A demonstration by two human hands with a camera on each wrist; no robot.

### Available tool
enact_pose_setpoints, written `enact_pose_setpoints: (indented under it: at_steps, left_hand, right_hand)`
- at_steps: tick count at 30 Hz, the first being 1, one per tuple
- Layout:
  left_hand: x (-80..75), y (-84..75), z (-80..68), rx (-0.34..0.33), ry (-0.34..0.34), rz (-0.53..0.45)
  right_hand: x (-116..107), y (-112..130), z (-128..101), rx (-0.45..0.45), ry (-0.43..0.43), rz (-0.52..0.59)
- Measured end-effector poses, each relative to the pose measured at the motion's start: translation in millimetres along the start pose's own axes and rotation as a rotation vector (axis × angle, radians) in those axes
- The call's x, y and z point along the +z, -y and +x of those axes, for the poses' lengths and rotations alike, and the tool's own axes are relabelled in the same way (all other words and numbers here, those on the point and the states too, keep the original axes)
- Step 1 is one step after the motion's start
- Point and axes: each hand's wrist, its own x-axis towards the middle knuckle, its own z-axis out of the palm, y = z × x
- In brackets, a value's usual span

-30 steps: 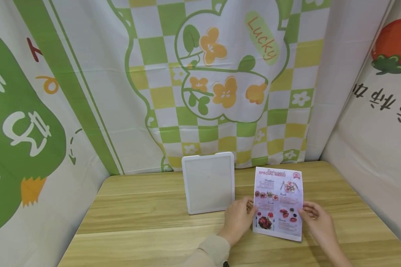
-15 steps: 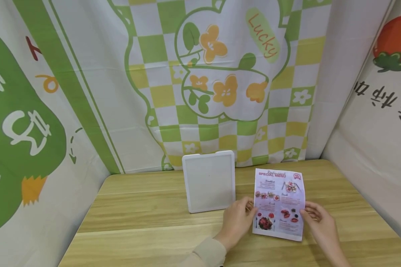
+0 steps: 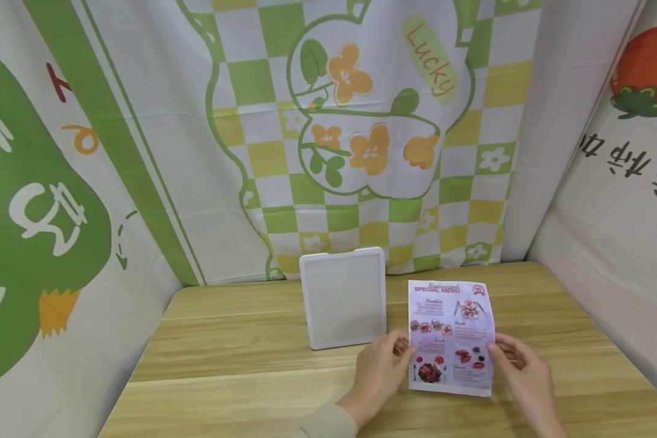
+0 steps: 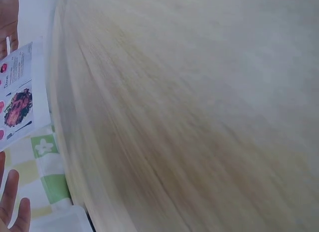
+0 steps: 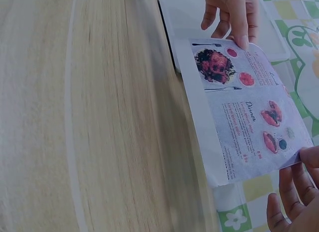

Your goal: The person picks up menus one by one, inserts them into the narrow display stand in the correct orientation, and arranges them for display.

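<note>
desk (image 3: 241, 365): wooden, sitting before patterned curtains (image 3: 361, 121) | white tray (image 3: 343, 298): leaning upright, holding nothing | menu (image 3: 451, 337): my left hand (image 3: 380, 371) and right hand (image 3: 522, 371) are pinching its edges

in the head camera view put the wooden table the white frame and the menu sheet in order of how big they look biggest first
1. Wooden table: by far the largest, spanning most of the picture's width.
2. White frame and menu sheet: about alike, so I won't rank them. The menu is lifted in both hands, left hand and right hand, nearer the camera, which may enlarge it.
</note>
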Motion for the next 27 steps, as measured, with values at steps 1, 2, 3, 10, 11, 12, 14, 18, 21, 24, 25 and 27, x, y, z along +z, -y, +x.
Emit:
enact_pose_setpoints:
  at_steps: [1,2,3,10,11,12,14,18,21,24,25,27]
  left_hand:
    - [-1.7,0.0,-1.4,-0.001,-0.002,-0.002]
    - [-3.3,0.0,-2.6,-0.002,-0.004,-0.003]
    - [-5.0,-0.1,-3.9,-0.004,-0.005,-0.004]
    - [-15.2,1.2,-13.2,-0.017,-0.017,-0.02]
    - [-16.9,1.5,-14.9,-0.019,-0.019,-0.024]
    - [-18.6,1.6,-15.9,-0.023,-0.021,-0.027]
    - [-21.9,2.0,-18.6,-0.029,-0.022,-0.037]
    - [-28.7,3.6,-24.5,-0.059,-0.022,-0.058]
    - [-34.4,5.3,-29.5,-0.092,-0.025,-0.072]
    - [-40.8,6.3,-33.8,-0.122,-0.03,-0.077]
    - [-43.0,6.5,-34.9,-0.128,-0.032,-0.075]
    - [-47.4,7.0,-36.2,-0.146,-0.036,-0.076]
  right_hand:
    - [1,1,-1,-0.005,-0.003,-0.002]
    - [1,1,-1,-0.01,-0.005,-0.004]
    - [1,2,-2,-0.014,-0.007,-0.006]
    - [6,7,-6,-0.027,0.016,0.011]
    - [8,9,-7,-0.025,0.02,0.011]
    - [8,10,-7,-0.025,0.026,0.014]
    - [9,11,-9,-0.021,0.04,0.009]
    - [11,14,-12,-0.009,0.072,0.018]
    - [15,18,-14,-0.012,0.091,0.032]
    - [20,22,-15,-0.025,0.101,0.033]
    - [22,23,-15,-0.032,0.103,0.031]
    - [25,27,-15,-0.043,0.105,0.031]
